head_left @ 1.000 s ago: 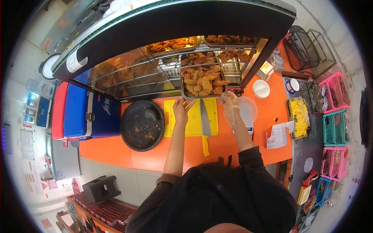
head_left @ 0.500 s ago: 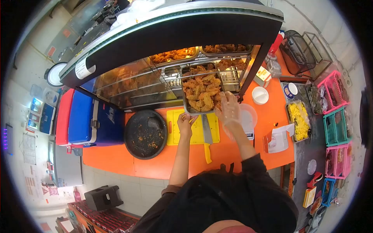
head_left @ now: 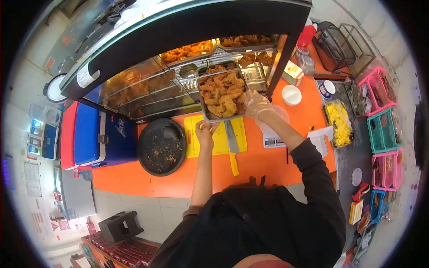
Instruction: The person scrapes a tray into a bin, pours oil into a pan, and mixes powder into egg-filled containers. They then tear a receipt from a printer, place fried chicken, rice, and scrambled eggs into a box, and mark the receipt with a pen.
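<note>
A metal tray (head_left: 220,119) heaped with fried chicken (head_left: 223,94) juts from the open side of a heated display case (head_left: 192,22). My bare left hand (head_left: 206,132) pinches the tray's near edge from below. At the tray's right rim, my right hand (head_left: 258,106), in a clear plastic glove, has its fingers curled around a piece of fried chicken (head_left: 241,105); the fingertips are partly hidden. Below the tray lies a yellow cutting board (head_left: 210,149), with a yellow-handled knife (head_left: 233,143) across it. A clear round tub (head_left: 280,115) sits beyond my right wrist.
A dark round pan (head_left: 161,147) and a blue cooler (head_left: 116,138) stand left on the orange counter (head_left: 196,178). To the right are a digital scale (head_left: 273,142), a white cup (head_left: 292,95), a tray of yellow food (head_left: 338,123) and coloured baskets (head_left: 383,131).
The view has shifted, so the counter's items appear slightly up and left. My right hand has moved closer in against the tray's right side. My left hand stays at the tray's near edge.
</note>
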Action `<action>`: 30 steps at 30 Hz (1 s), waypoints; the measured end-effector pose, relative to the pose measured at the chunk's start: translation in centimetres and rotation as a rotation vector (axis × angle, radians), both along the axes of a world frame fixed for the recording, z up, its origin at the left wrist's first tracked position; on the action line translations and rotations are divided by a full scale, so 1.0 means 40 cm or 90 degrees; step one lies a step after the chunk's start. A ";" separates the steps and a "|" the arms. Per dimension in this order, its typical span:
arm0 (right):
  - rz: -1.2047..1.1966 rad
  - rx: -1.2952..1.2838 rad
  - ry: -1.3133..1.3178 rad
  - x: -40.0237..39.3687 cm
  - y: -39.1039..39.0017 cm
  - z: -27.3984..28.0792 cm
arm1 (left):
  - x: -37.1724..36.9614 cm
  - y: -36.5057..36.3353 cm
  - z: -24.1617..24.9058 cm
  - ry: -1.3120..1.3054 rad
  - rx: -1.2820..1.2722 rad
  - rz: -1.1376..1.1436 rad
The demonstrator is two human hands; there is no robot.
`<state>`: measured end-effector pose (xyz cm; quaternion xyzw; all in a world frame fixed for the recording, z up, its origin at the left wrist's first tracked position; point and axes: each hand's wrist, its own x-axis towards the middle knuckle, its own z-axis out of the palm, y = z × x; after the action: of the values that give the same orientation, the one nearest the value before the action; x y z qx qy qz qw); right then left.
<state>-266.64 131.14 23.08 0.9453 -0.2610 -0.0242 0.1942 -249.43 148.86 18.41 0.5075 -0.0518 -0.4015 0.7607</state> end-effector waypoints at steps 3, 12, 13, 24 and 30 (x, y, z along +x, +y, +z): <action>-0.128 0.354 0.029 -0.010 0.032 0.199 | 0.008 0.008 0.013 -0.024 -0.031 -0.015; -0.029 1.084 -1.110 -0.583 0.142 0.100 | 0.076 0.009 -0.049 -0.100 -0.022 -0.069; -0.121 1.035 -1.169 -0.691 0.165 0.071 | 0.083 0.012 -0.053 -0.170 0.011 -0.092; -0.424 0.764 -1.192 -1.021 0.155 -0.287 | 0.051 0.001 0.034 -0.087 0.053 -0.049; -0.771 0.221 -0.569 -1.039 0.138 -0.375 | 0.102 0.020 -0.070 -0.312 0.073 -0.147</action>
<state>-308.22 136.67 8.08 0.5748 -0.7786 0.2170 -0.1278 -245.36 149.65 15.60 0.6223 -0.2690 -0.3531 0.6448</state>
